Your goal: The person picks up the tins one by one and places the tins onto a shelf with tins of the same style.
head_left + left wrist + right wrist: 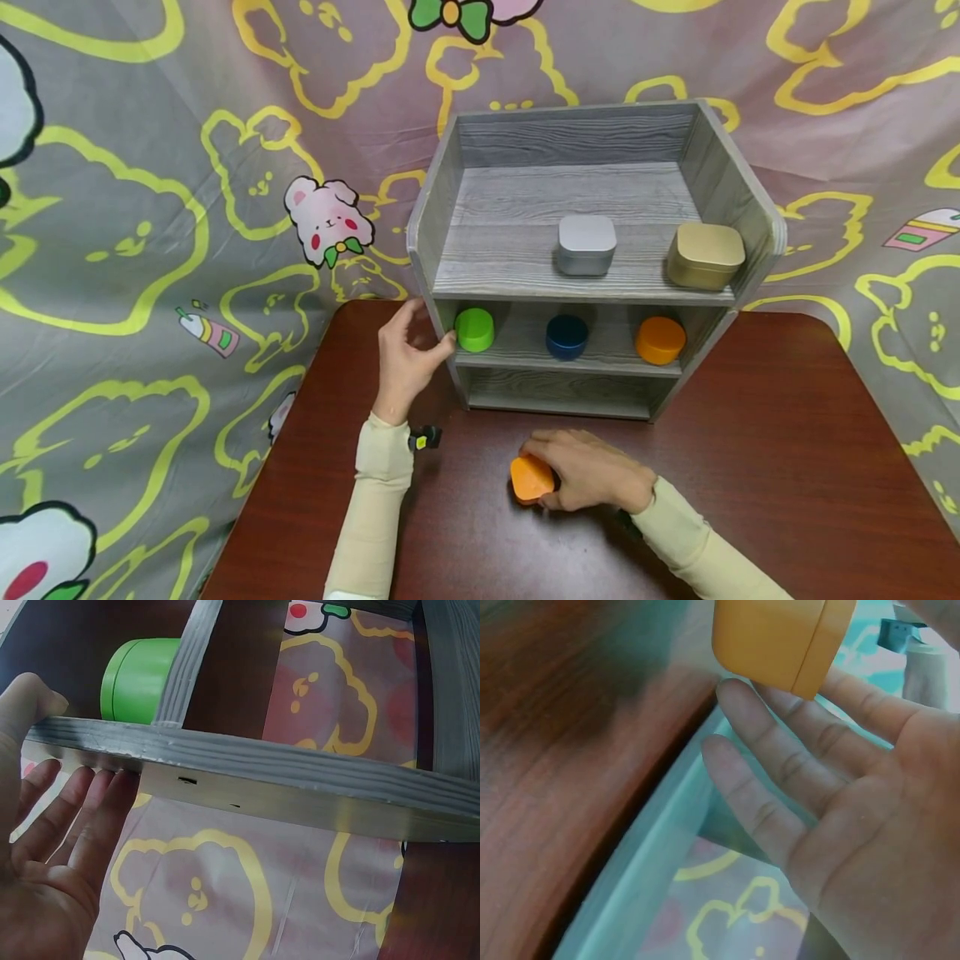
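My left hand [405, 362] grips the left side panel of a grey wood-grain shelf [570, 192]. In the left wrist view, its thumb lies over the board's edge and its fingers [82, 810] press the outer face. A round green tin [475, 330] stands just inside, near that thumb. Above the table in front of the shelf, my right hand [592, 471] holds an orange tin [531, 479] with a rounded triangular top, between thumb and fingers. The right wrist view shows the tin [772, 637] against the fingertips, the last finger standing away from it.
A silver tin [586, 245] and a gold tin [705, 256] stand on the top shelf. Round blue [567, 337] and orange [661, 340] tins share the middle shelf with the green one. The shelf stands on a dark red-brown table [802, 467], before a patterned cloth [135, 208].
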`<state>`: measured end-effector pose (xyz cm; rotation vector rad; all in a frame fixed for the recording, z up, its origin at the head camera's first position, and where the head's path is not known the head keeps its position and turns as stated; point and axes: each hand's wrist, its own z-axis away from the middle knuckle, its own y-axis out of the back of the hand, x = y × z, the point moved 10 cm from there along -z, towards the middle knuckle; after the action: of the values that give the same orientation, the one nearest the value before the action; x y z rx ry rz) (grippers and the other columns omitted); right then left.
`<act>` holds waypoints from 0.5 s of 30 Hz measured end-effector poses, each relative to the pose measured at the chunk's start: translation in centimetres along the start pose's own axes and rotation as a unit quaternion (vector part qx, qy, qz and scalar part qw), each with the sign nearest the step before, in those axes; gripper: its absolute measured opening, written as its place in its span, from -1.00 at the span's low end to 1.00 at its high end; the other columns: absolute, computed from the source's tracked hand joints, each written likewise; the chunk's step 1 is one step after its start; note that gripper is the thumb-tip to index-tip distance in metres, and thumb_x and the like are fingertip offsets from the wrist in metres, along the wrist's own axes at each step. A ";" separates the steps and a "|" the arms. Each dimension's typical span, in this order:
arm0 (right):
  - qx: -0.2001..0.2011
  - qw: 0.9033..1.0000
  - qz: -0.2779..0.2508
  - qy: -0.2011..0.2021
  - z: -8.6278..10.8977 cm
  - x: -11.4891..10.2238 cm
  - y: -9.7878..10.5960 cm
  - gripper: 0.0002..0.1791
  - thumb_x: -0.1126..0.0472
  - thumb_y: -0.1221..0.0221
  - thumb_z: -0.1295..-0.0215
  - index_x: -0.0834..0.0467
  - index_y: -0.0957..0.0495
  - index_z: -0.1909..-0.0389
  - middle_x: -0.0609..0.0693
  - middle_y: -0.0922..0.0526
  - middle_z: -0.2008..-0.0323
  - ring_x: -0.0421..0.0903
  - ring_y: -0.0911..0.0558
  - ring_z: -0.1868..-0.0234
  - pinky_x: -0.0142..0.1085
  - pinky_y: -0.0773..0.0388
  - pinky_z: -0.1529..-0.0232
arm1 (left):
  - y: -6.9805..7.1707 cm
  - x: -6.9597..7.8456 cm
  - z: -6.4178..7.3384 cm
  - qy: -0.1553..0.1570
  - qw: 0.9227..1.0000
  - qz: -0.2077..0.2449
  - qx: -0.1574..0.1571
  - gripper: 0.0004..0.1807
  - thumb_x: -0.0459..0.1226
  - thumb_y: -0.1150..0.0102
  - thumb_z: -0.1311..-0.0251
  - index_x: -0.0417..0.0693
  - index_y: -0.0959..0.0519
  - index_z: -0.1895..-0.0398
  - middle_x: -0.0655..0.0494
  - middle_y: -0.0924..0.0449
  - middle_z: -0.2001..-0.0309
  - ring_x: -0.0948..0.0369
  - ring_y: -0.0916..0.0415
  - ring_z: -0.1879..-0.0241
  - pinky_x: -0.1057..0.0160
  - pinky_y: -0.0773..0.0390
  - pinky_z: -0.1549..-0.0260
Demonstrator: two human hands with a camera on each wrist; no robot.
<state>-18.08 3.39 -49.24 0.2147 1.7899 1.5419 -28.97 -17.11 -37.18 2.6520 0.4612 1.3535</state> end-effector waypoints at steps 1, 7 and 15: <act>0.002 1.000 0.003 0.002 0.0 -0.2 0.2 -0.45 0.03 -0.53 0.04 -0.02 -0.60 -0.02 -0.23 -0.60 0.18 -0.34 -0.45 0.29 -0.46 -0.47 0.27 | 0.0 0.0 0.0 0.001 1.000 0.000 0.001 -0.50 -0.44 -0.46 0.00 -0.10 -0.66 -0.09 -0.07 -0.77 0.08 0.24 -0.69 0.10 0.50 -0.69 0.22; 0.007 1.000 0.016 0.012 0.2 -1.2 1.3 -0.44 0.00 -0.52 0.02 -0.01 -0.60 -0.04 -0.23 -0.60 0.18 -0.33 -0.46 0.27 -0.43 -0.50 0.25 | 0.0 0.1 0.0 0.005 1.000 0.005 0.002 -0.50 -0.47 -0.46 0.01 -0.11 -0.66 -0.09 -0.11 -0.76 0.09 0.27 -0.68 0.12 0.52 -0.69 0.23; 0.010 0.999 0.032 0.018 0.4 -2.1 2.2 -0.44 -0.04 -0.50 0.01 -0.03 -0.59 -0.05 -0.24 -0.58 0.18 -0.32 -0.46 0.26 -0.41 -0.52 0.23 | 0.0 -0.1 0.0 0.001 1.000 0.002 0.000 -0.50 -0.46 -0.45 0.00 -0.09 -0.66 -0.09 -0.07 -0.76 0.10 0.26 -0.67 0.13 0.50 -0.69 0.24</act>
<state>-17.14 3.08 -46.32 0.2577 1.8441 1.5817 -29.07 -17.12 -37.29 2.6521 0.4569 1.3584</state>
